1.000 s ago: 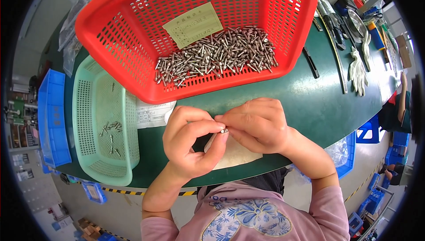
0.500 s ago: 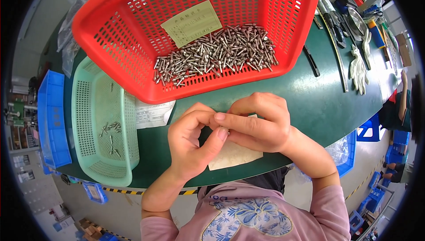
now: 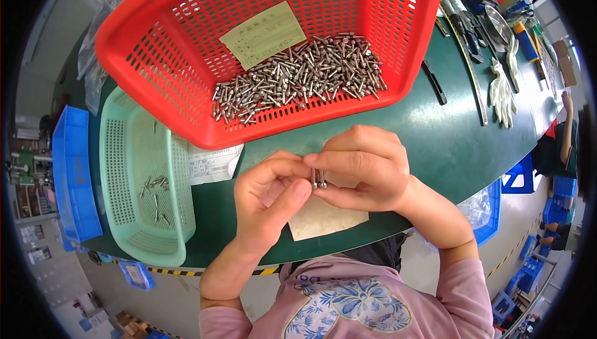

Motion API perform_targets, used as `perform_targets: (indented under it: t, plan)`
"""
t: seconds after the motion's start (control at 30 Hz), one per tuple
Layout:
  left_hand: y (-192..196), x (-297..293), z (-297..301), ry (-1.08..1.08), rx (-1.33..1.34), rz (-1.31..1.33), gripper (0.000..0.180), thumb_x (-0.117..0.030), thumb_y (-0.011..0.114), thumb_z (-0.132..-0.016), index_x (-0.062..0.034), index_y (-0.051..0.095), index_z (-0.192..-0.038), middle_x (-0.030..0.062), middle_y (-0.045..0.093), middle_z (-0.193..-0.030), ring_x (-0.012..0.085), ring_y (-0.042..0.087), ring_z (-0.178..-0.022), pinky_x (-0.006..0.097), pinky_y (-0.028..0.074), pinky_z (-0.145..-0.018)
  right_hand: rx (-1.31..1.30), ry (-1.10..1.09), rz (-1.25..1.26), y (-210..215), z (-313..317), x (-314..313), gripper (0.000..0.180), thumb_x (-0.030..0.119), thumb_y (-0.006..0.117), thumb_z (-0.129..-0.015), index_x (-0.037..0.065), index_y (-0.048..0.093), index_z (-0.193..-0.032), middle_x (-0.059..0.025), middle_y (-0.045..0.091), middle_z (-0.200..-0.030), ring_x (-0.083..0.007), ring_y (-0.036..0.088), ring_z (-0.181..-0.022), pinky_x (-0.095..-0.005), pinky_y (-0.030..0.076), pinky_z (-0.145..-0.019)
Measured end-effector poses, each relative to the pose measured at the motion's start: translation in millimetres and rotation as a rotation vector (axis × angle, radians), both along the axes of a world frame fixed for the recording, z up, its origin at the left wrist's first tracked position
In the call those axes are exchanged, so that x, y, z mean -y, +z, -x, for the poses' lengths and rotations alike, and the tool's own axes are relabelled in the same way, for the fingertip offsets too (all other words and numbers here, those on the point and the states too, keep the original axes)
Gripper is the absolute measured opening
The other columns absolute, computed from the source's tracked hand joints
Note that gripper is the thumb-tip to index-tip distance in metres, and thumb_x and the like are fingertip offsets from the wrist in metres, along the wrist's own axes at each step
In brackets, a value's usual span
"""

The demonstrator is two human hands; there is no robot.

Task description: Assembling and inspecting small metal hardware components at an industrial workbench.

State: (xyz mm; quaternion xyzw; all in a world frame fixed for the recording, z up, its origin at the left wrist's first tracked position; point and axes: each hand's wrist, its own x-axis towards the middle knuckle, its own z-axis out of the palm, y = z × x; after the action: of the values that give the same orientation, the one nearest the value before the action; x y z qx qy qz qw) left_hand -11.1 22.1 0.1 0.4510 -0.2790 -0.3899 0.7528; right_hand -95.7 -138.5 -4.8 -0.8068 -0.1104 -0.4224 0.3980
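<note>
Two pins (image 3: 319,179) are lying side by side at the right hand (image 3: 367,168), whose thumb and fingers are pinching them; the left hand (image 3: 264,193) is curling beside them, its grip impossible to tell; beyond, a red basket (image 3: 224,139) is holding a metal pile (image 3: 305,78); leftward, a green basket (image 3: 181,202) is standing.

Red bskt (image 3: 280,130), silver pins (image 3: 323,183), dk-grn tbl (image 3: 441,146), blk/ylw striped tape (image 3: 267,271)
</note>
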Motion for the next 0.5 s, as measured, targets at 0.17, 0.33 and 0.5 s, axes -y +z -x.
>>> perform_targets:
  t: [0.17,0.33,0.5]
  plan:
    - [2.3,1.1,-1.7,-0.043,-0.011,0.0,0.014,0.002,0.057,-0.084,0.0068,0.058,-0.097,0.0107,0.056,-0.099,0.0143,0.054,-0.086,0.028,0.044,-0.077,0.0,0.022,-0.052,2.0,0.2,1.0,0.035,0.007,0.077,-0.06,0.002,0.066,-0.094,-0.0054,0.06,-0.077,-0.0168,0.058,-0.058,-0.0274,0.046,-0.048]
    - [-1.8,2.1,-0.8,-0.041,0.003,0.028,0.013,0.003,0.06,-0.083,0.0065,0.058,-0.095,0.0107,0.055,-0.097,0.015,0.054,-0.087,0.028,0.045,-0.076,0.025,0.053,-0.069,2.0,0.1,1.3,0.035,0.004,0.076,-0.061,0.001,0.065,-0.094,-0.0064,0.06,-0.077,-0.017,0.058,-0.059,-0.0273,0.046,-0.049]
    - [-1.6,3.1,1.0,-0.043,-0.019,0.029,0.012,0.003,0.061,-0.083,0.0058,0.058,-0.094,0.0104,0.054,-0.097,0.0152,0.054,-0.087,0.028,0.045,-0.076,0.032,0.068,-0.08,3.3,0.9,0.1,0.036,0.002,0.076,-0.061,0.0,0.066,-0.095,-0.0068,0.06,-0.077,-0.0175,0.059,-0.059,-0.0284,0.047,-0.049]
